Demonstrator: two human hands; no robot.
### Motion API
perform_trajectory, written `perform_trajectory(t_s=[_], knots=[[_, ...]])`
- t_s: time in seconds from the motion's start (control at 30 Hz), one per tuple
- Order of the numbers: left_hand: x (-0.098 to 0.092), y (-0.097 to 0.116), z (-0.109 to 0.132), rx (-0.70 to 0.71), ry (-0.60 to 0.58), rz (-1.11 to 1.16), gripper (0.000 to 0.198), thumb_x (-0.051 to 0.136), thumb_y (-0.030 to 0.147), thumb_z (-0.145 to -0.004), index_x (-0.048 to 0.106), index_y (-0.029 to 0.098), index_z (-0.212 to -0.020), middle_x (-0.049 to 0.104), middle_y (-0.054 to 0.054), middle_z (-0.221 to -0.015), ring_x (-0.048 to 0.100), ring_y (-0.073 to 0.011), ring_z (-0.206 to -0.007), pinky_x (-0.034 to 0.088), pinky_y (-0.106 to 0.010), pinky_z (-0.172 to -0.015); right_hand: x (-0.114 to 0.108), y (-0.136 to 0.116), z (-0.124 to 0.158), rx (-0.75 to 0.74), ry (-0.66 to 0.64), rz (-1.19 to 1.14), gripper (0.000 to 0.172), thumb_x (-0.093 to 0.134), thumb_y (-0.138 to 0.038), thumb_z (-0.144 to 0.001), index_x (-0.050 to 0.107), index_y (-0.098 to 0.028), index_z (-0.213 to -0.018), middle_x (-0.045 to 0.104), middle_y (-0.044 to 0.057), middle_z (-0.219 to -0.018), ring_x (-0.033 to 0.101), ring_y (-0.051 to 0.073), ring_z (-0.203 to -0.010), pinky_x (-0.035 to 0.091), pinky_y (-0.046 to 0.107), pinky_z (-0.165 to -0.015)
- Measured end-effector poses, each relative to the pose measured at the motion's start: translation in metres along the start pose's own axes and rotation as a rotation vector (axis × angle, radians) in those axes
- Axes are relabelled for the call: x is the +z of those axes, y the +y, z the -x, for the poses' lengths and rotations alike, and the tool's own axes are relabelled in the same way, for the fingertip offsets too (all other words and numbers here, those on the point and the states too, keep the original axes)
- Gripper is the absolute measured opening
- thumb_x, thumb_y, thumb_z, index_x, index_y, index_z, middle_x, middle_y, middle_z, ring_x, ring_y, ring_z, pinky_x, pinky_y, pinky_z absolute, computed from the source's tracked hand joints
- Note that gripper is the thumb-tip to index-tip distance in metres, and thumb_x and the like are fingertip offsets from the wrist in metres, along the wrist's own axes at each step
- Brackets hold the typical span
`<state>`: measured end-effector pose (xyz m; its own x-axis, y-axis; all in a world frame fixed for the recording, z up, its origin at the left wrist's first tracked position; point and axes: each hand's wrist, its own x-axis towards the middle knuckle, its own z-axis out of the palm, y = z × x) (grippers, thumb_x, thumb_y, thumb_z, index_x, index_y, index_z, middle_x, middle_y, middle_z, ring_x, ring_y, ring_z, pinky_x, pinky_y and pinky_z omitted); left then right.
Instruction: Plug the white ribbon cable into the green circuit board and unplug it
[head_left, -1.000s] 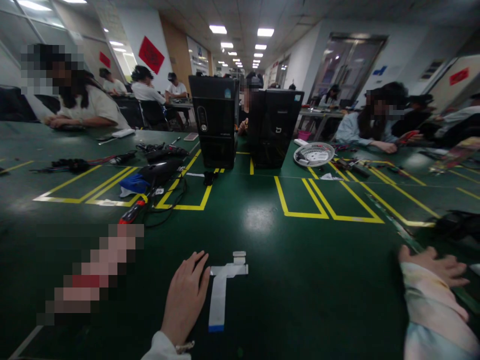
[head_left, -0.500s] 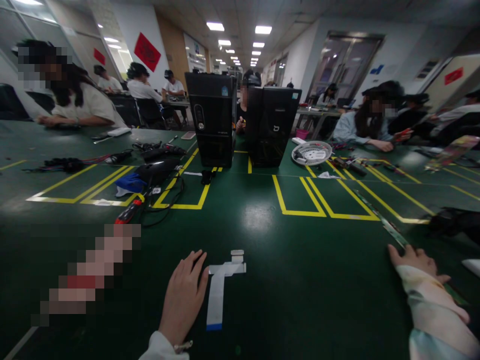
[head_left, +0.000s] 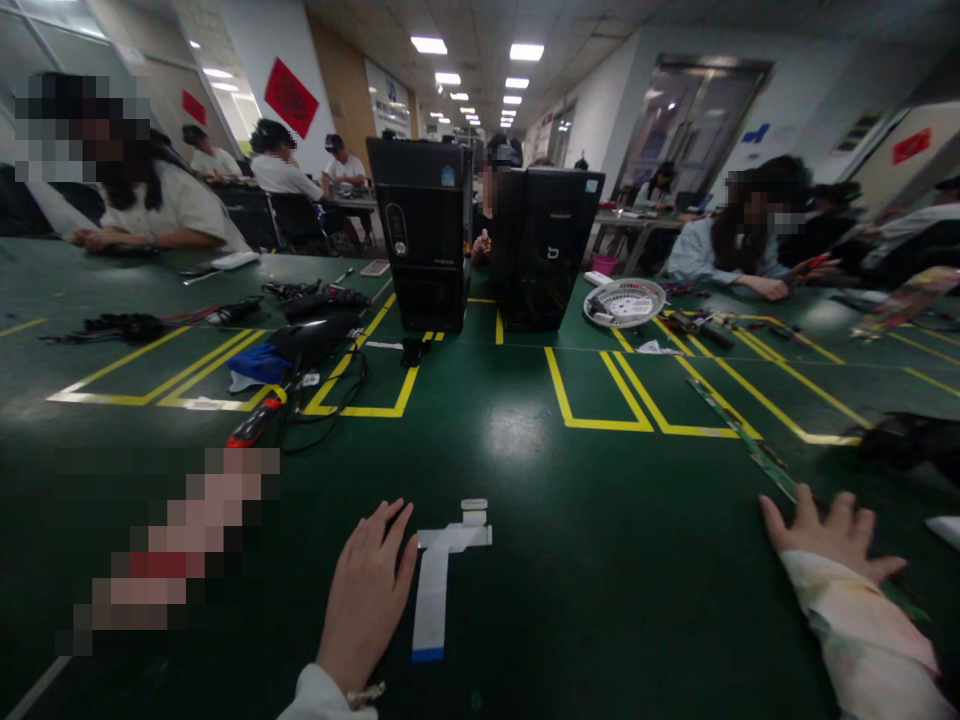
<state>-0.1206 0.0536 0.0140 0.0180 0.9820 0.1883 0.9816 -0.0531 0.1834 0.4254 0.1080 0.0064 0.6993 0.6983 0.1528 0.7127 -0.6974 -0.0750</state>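
My left hand [head_left: 367,595] lies flat and open on the green table [head_left: 585,560], its fingertips touching the upper end of a white flat ribbon cable [head_left: 435,590] with a blue tip at its near end. My right hand [head_left: 829,530] is spread open at the right, fingers resting on or just above a long thin green circuit strip [head_left: 739,435] that runs diagonally away from me. Neither hand holds anything.
Two black computer towers [head_left: 427,235] [head_left: 551,250] stand mid-table behind yellow floor-style markings [head_left: 600,395]. A red-handled screwdriver [head_left: 255,425], black cables and a blue cloth [head_left: 259,365] lie at the left. A white fan grille [head_left: 626,303] sits right of the towers. Several people sit around.
My right hand has slid left and forward along the table toward the green strip, its fingers spreading. My left hand and the ribbon cable have stayed put.
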Motion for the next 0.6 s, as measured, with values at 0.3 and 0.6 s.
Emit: perform_trajectory(t_s=[0.3,0.6], knots=[[0.001,-0.001,0.0,-0.01,-0.029,0.0,0.05,0.033,0.041,-0.094,0.05,0.015,-0.133,0.048,-0.014,-0.14,0.044,-0.0296,-0.129,0.038,-0.052,-0.103,-0.014,-0.022,0.023,0.012,0.043,0.155,0.069,0.015,-0.055,-0.088,0.055,-0.011,-0.122,0.048,0.024,-0.125,0.045,0.04,-0.112,0.04,0.054,-0.08],[0.001,0.0,0.0,-0.011,-0.034,-0.01,0.05,0.034,0.041,-0.093,0.049,0.015,-0.133,0.048,-0.014,-0.14,0.043,-0.0303,-0.129,0.039,-0.052,-0.102,-0.005,-0.009,0.015,0.05,-0.018,0.075,0.074,0.015,-0.059,-0.085,0.05,-0.011,-0.129,0.043,0.024,-0.13,0.037,0.043,-0.12,0.039,0.057,-0.083]])
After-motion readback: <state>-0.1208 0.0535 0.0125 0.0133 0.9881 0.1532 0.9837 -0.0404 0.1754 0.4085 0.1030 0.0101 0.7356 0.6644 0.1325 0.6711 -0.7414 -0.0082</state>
